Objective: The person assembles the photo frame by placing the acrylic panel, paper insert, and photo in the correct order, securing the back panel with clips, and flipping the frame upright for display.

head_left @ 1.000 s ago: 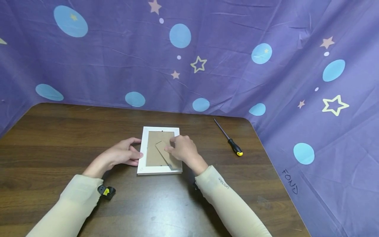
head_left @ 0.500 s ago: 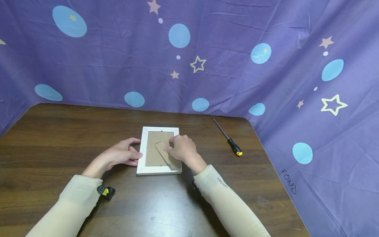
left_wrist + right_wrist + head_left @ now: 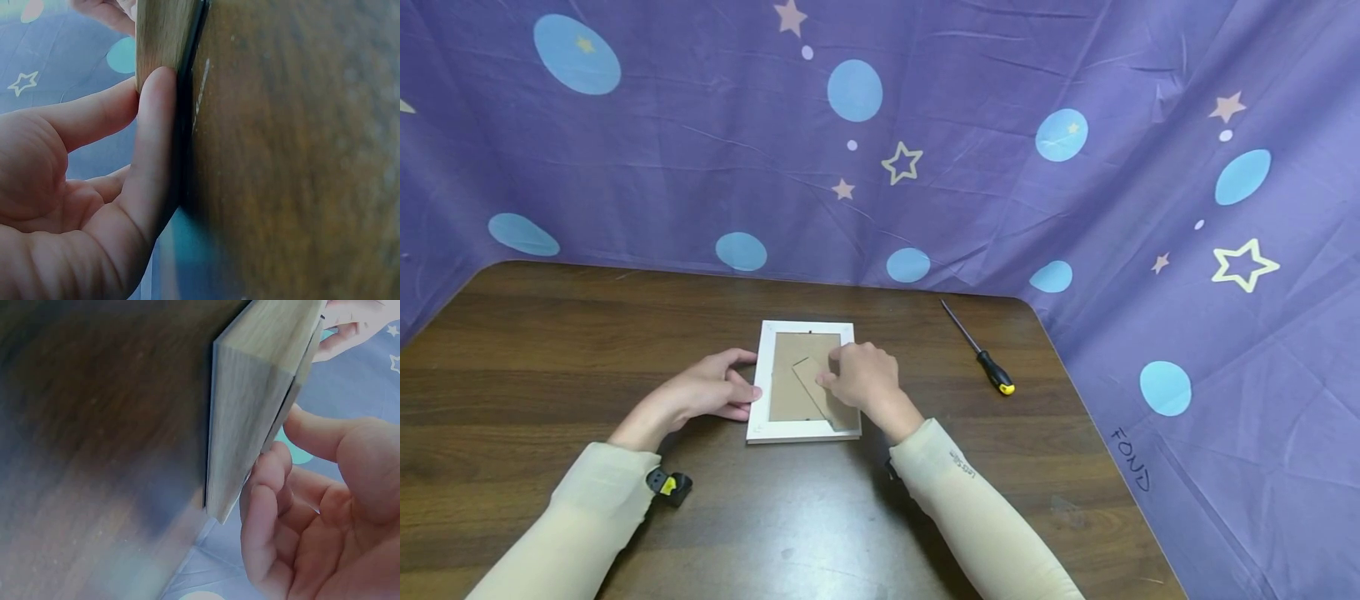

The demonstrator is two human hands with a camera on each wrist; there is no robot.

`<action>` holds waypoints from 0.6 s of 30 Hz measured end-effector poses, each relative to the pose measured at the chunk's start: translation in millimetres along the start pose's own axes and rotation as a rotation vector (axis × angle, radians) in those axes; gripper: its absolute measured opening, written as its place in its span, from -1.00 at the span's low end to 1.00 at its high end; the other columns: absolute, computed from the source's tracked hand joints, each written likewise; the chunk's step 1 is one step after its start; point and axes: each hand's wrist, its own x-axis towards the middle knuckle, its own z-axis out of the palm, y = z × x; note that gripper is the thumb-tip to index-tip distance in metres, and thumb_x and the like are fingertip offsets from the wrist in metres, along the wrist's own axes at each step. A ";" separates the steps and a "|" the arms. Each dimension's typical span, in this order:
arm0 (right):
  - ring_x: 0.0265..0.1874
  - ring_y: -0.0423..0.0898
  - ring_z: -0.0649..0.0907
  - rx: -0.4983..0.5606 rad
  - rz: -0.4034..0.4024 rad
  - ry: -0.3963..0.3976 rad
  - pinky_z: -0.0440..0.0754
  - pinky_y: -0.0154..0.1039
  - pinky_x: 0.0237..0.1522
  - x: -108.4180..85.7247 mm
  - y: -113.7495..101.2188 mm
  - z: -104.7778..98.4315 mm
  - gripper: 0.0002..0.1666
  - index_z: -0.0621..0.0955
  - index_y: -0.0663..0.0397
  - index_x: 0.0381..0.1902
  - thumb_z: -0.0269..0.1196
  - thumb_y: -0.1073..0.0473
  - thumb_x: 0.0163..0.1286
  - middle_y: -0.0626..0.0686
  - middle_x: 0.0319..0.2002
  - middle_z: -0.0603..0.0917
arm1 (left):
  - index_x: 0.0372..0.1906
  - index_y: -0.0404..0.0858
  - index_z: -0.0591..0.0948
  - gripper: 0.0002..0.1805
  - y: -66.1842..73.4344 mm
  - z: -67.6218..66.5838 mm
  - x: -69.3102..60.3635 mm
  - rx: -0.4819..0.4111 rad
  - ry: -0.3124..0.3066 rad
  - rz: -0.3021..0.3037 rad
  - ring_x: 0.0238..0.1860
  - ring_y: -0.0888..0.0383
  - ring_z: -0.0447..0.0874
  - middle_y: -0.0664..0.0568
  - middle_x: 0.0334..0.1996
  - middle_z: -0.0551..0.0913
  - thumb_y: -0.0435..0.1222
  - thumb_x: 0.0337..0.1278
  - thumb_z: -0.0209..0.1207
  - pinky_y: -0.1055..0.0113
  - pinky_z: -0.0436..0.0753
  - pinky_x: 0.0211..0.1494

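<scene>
A white picture frame (image 3: 763, 375) lies face down on the table, its tan backing board (image 3: 786, 392) showing. A tan easel stand (image 3: 823, 398) lies slantwise over that backing. My left hand (image 3: 703, 387) touches the frame's left edge; in the left wrist view its thumb (image 3: 156, 112) lies against the wooden side. On the right, my right hand (image 3: 867, 379) pinches the stand's edge between thumb and curled fingers. In the right wrist view the stand (image 3: 292, 397) shows as a thin board just above the frame's side (image 3: 247, 406).
A screwdriver (image 3: 994, 371) with a black and yellow handle lies at the table's back right. Behind the brown table (image 3: 587, 350) hangs a purple curtain (image 3: 700, 125) with stars and blue spots, also along the right side.
</scene>
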 end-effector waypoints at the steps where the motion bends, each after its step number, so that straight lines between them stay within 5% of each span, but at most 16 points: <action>1: 0.12 0.14 0.75 0.000 0.000 0.000 0.76 0.05 -0.06 0.1 0.0 -0.1 -0.38 0.69 -0.28 0.36 0.34 -0.34 0.46 0.09 0.25 0.74 | 0.64 -0.49 0.01 -0.12 0.1 -0.1 0.1 0.000 0.000 0.000 -0.24 0.07 0.75 -0.30 -0.07 0.65 -0.43 0.45 0.24 0.23 0.87 -0.11; 18: 0.10 0.15 0.76 0.038 -0.019 0.011 0.77 0.05 -0.12 -1.2 4.8 4.4 -0.38 0.66 -0.28 0.39 0.33 -0.31 0.48 0.11 0.23 0.75 | 0.64 -0.50 0.02 -0.11 3.1 1.5 -2.7 0.025 0.020 -0.015 -0.26 0.06 0.75 -0.31 -0.08 0.64 -0.42 0.42 0.26 0.21 0.87 -0.14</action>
